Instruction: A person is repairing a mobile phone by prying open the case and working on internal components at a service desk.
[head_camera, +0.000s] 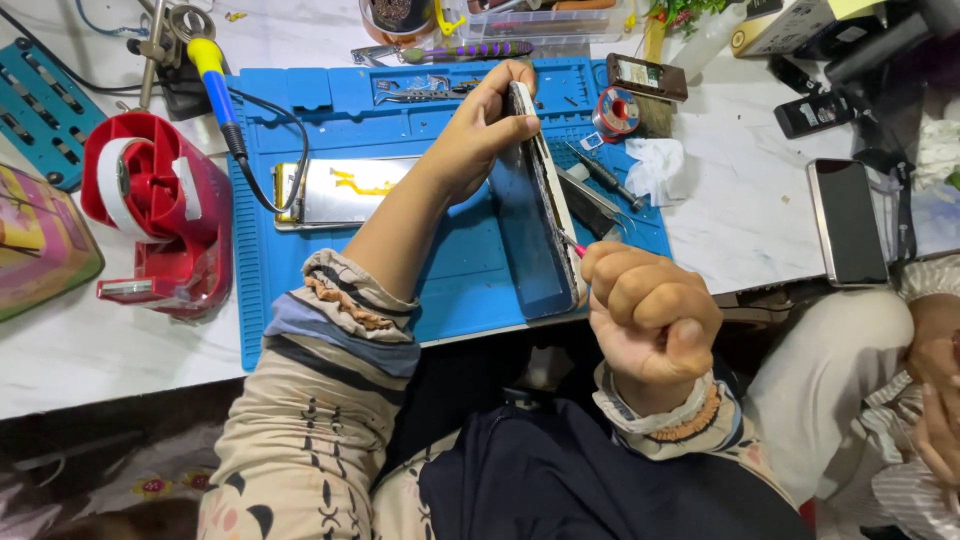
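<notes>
head view, taking the blue work mat (300, 320) as landmark: off its left edge stands a red tape dispenser (150, 215), close to the mat border. a soldering iron (215, 85) with blue and yellow handle crosses the mat's upper left corner, and a silver phone back panel (340, 190) lies flat just inside that side. the left hand (480, 130) reaches over the mat's middle, fingers curled tight around the top edge of a phone (535, 230) stood on its long side, lower end at the mat's front edge. the right hand (650, 320) is balled in a fist at the mat's front right corner, gripping a thin pink-tipped tool (572, 243) whose tip touches the phone's side seam. tweezers (590, 200) crowd close behind the phone. right of the mat, well apart, a dark phone (848, 222) lies on bare white table (740, 220).
</notes>
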